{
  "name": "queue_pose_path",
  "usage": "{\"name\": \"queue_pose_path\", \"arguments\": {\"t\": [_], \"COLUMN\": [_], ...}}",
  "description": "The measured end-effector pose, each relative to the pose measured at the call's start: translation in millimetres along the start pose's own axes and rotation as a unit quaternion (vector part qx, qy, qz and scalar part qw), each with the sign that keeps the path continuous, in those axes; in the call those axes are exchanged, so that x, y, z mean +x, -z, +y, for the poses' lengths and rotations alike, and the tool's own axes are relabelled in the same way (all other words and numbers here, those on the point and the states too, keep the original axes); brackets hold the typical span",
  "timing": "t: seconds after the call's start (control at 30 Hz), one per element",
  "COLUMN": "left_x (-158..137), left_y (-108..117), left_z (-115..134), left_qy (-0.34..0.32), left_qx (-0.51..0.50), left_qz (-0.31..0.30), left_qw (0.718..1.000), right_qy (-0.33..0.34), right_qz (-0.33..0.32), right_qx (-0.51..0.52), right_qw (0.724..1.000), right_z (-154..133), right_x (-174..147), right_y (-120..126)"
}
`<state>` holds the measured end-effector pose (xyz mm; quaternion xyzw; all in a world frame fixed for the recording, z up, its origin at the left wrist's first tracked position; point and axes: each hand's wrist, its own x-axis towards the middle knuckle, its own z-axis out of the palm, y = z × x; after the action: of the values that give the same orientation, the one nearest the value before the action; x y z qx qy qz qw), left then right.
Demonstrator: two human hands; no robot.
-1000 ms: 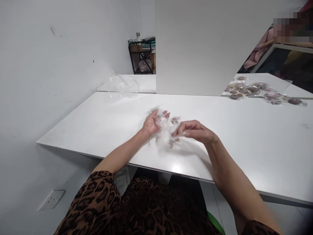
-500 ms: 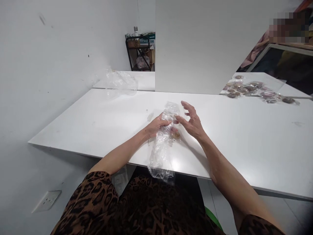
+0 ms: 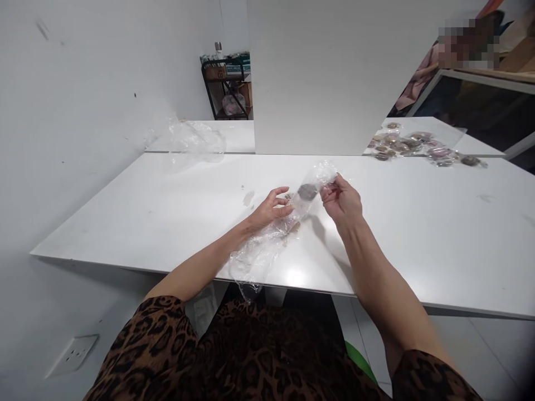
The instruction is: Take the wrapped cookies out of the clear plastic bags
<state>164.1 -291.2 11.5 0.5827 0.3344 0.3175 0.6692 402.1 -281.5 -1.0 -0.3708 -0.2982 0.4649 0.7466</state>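
Clear plastic bag [image 3: 261,250]: long, crinkled; slants between both hands above the white bench [image 3: 422,223], lower end hanging past the near edge.
Bag contents: dark round piece [image 3: 308,192] showing through film near the upper end.
Right hand [image 3: 341,201]: fingers pinched on film at the bag's upper end.
Left hand [image 3: 271,210]: fingers parted in a loose curve, thumb against film; cannot tell whether they grip.
Under bag: small brownish piece [image 3: 295,228], partly hidden.
Far right: clear packets [image 3: 403,146] heaped across the bench seam, round brown and pinkish pieces inside.
Far left: crumpled clear bag [image 3: 196,139] beside the wall; contents unclear.
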Motion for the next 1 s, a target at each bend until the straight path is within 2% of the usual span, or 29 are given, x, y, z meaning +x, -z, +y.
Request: {"name": "queue_pose_path", "arguments": {"t": [0.07, 0.13, 0.23, 0.33, 0.47, 0.67, 0.77, 0.9, 1.0], "left_x": [1, 3, 5, 6, 6, 2, 3, 6, 5], "left_y": [-4, -8, -12, -12, -10, -11, -10, -8, -6], "left_z": [-4, -9, -14, -17, -13, -1, -4, -12, -11], "left_qy": [-0.031, -0.044, -0.039, -0.014, 0.016, 0.039, 0.046, 0.016, 0.025], "left_qx": [0.052, 0.086, 0.085, 0.053, -0.033, -0.154, -0.195, -0.227, -0.213], "left_qz": [0.029, 0.056, 0.055, 0.042, 0.065, 0.090, 0.078, 0.062, 0.014], "left_qw": [0.998, 0.994, 0.994, 0.998, 0.997, 0.983, 0.977, 0.972, 0.977], "right_qy": [-0.009, -0.014, -0.020, -0.055, -0.113, -0.154, -0.157, -0.140, -0.111], "right_qz": [0.015, 0.002, -0.024, -0.056, -0.101, -0.102, -0.116, -0.114, -0.124], "right_qx": [0.020, 0.027, 0.024, -0.014, -0.059, -0.077, -0.089, -0.069, -0.069], "right_qw": [1.000, 1.000, 0.999, 0.997, 0.987, 0.980, 0.977, 0.981, 0.984], "right_z": [4, 6, 5, 1, 1, 7, 8, 9, 9], "right_x": [-7, -13, -21, -29, -43, -52, -50, -48, -48], "right_y": [-9, -18, -27, -34, -43, -44, -42, -42, -43]}}
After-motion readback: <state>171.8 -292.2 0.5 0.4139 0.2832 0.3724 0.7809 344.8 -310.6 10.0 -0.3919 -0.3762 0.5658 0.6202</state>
